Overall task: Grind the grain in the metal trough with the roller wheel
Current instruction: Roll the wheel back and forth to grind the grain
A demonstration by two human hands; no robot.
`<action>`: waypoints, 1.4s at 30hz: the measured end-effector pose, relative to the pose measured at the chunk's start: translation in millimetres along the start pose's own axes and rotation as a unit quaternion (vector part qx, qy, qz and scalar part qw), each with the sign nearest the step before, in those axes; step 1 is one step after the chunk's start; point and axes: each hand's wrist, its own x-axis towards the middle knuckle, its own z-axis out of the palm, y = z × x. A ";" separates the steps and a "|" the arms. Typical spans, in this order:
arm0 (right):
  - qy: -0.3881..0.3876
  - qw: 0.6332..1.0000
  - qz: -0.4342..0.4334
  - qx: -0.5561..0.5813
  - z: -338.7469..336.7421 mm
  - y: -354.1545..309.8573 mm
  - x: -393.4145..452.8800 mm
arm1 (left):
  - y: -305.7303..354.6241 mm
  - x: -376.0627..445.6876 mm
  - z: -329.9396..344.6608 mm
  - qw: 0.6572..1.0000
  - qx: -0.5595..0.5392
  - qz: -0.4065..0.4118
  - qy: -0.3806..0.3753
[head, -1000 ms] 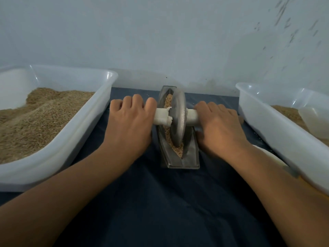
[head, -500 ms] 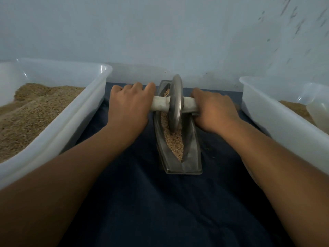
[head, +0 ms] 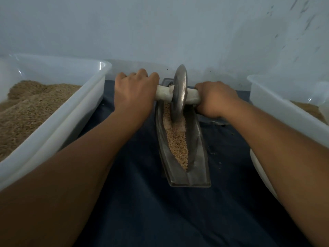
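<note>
Roller wheel is standing upright on edge in the far half of the metal trough, its rim sitting in the grain. A pale axle handle is passing through the wheel's centre and projecting to both sides. The left hand is gripping the left end of the handle, fingers curled over the top and knuckles facing the wall. The right hand is gripping the right end in the same way, fingers wrapped round it; the fingertips are hidden beneath. Both forearms are reaching forward, one on each side of the trough. The grain is lying as a narrow tapering bed along the trough's channel, running to a point near the near end. The trough is resting lengthwise on a dark blue cloth covering the bench. A translucent plastic tub holding a heap of grain is sitting to the left, a second tub to the right. A pale wall is rising just behind.
</note>
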 end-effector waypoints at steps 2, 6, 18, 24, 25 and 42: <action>0.002 1.000 0.002 -0.024 -3.6 -3.6 5.3 | -3.0 -0.3 3.5 1.000 -0.008 -0.008 -0.007; 0.016 0.998 -0.002 -0.055 -13.1 -7.5 11.6 | -6.9 -6.0 11.8 0.999 -0.020 -0.024 -0.014; 0.016 1.000 0.005 -0.003 -0.3 -2.0 -11.4 | 1.7 -15.6 -6.7 1.000 0.008 0.001 0.007; 0.064 0.998 -0.004 0.011 5.1 -1.9 -34.3 | 4.1 -33.1 -14.5 0.999 0.006 0.001 0.035; 0.072 0.997 -0.003 0.011 5.6 -2.8 -37.5 | 3.8 -35.2 -16.2 0.999 0.005 0.003 0.036; 0.230 0.972 -0.033 0.028 15.4 -12.1 -93.7 | 1.1 -63.0 -46.0 1.000 0.006 0.018 -0.008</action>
